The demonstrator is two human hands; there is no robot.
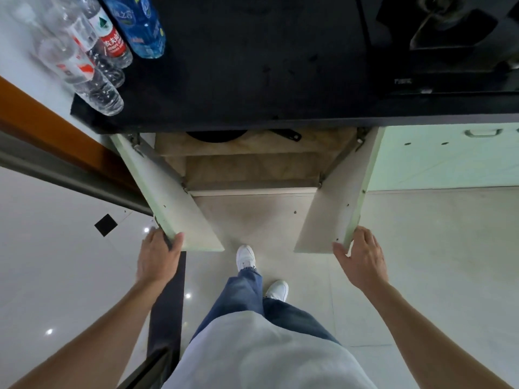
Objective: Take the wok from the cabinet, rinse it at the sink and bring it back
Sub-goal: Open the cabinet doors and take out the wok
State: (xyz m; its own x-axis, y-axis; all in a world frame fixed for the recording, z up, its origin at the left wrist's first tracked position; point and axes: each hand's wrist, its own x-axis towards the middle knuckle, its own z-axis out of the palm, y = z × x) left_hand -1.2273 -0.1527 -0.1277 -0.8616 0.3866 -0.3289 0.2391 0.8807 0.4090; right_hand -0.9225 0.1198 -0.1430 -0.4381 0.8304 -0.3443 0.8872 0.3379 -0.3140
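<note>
1. Person standing, white shoes [246, 256] on pale tiled floor [421, 248], facing an open cabinet [252, 171] under the counter [252, 80].
2. Left hand [160, 256] grips the free edge of the left door [174, 197]. The thumb is wrapped onto the inner face and the fingers are behind the outer side, clamped on the door.
3. Right hand [362, 259] holds the free edge of the right door [331, 209]. The thumb is on the inner face, the fingers are over the green outer edge, and the hold is looser than the left.
4. Both doors are swung wide toward the person, hinges showing at the cabinet frame.
5. Inside the cabinet are beige lined shelves, the lower one bare where visible.
6. Wok [216, 135]: a dark round shape at the back of the upper shelf, mostly hidden by the counter's front lip. It is probably the wok, with only a sliver in view. A dark handle-like piece lies just to its right.
7. Neither hand touches the wok, and both are well apart from it.
8. The counter is black. A cluster of plastic water bottles [92, 51] stands at its far left corner, and the hob [438, 26] is at far right.
</note>
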